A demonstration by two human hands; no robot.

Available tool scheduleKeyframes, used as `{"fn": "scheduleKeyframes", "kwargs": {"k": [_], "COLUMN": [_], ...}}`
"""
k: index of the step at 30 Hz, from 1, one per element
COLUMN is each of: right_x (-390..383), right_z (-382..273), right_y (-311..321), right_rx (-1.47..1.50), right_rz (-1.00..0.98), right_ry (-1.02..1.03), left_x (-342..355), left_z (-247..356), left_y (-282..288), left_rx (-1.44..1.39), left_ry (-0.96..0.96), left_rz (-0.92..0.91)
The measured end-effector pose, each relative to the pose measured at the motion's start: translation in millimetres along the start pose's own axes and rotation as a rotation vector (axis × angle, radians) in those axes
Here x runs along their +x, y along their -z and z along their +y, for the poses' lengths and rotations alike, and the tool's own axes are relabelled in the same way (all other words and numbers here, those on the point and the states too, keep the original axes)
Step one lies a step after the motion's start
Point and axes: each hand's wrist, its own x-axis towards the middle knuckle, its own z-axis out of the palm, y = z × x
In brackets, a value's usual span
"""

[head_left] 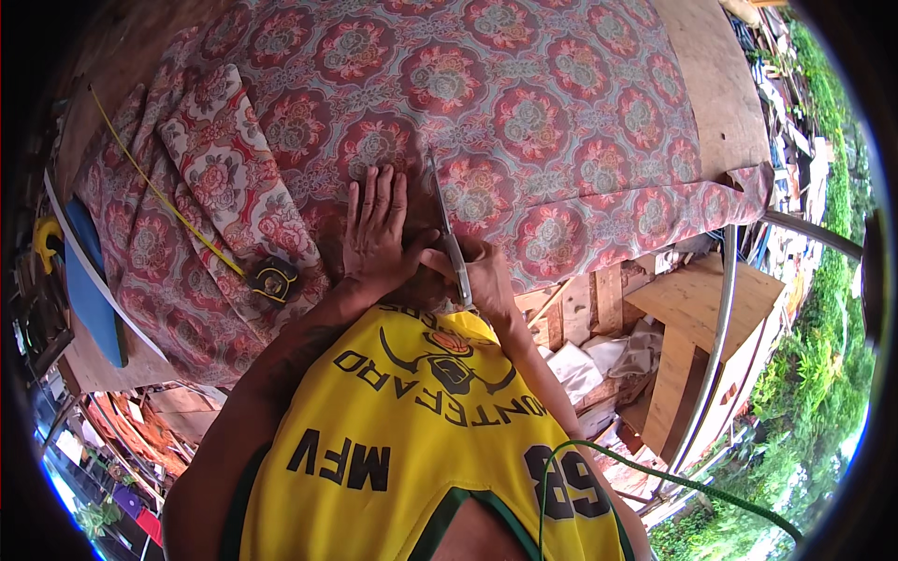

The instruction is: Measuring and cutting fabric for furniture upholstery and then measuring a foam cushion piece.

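Note:
A red and grey floral fabric (524, 112) covers most of the table. My left hand (379, 229) lies flat on it, fingers spread and pointing away from me. My right hand (486, 280) grips a pair of scissors (447, 220) close to my body. Their long blades point away from me and meet the fabric just right of my left hand; how far they are apart I cannot tell. Left of that hand, a folded flap shows the paler side of the cloth (220, 168). A black and yellow tape measure (272, 279) rests there, its yellow tape running out to the far left.
Bare wooden tabletop (725, 117) shows at the far right. A blue sheet (89, 280) and a yellow-handled tool (45, 245) are at the left edge. Below the table on the right stands a wooden cabinet (716, 309), with a metal rail (720, 327) before it. A green cord (692, 483) crosses the lower right.

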Motion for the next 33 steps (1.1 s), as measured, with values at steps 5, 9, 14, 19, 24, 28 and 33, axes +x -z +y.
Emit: {"fn": "scheduleKeyframes", "kwargs": {"k": [5, 9, 14, 19, 24, 28, 33], "right_x": [-6, -8, -16, -7, -4, -6, -9], "right_z": [-6, -9, -25, -11, -20, -29, -47], "right_y": [2, 2, 10, 14, 20, 28, 35], "right_rx": [0.035, 0.089, 0.112, 0.058, -0.08, -0.059, -0.005], "right_rz": [-0.002, -0.036, -0.051, -0.031, -0.022, -0.058, -0.159], "right_ry": [-0.032, -0.019, -0.042, 0.026, 0.05, 0.041, -0.01], "left_x": [0, 1, -7, -11, -13, -15, 7], "left_z": [-1, 1, 0, -1, 2, 0, 5], "left_y": [1, 1, -5, -10, -5, -10, 2], "left_rx": [0.005, 0.005, -0.009, -0.035, -0.067, -0.045, -0.305], "left_ry": [-0.022, -0.026, -0.073, -0.185, -0.287, -0.445, -0.755], "left_rz": [0.006, 0.022, 0.128, 0.194, 0.098, 0.035, -0.299]}}
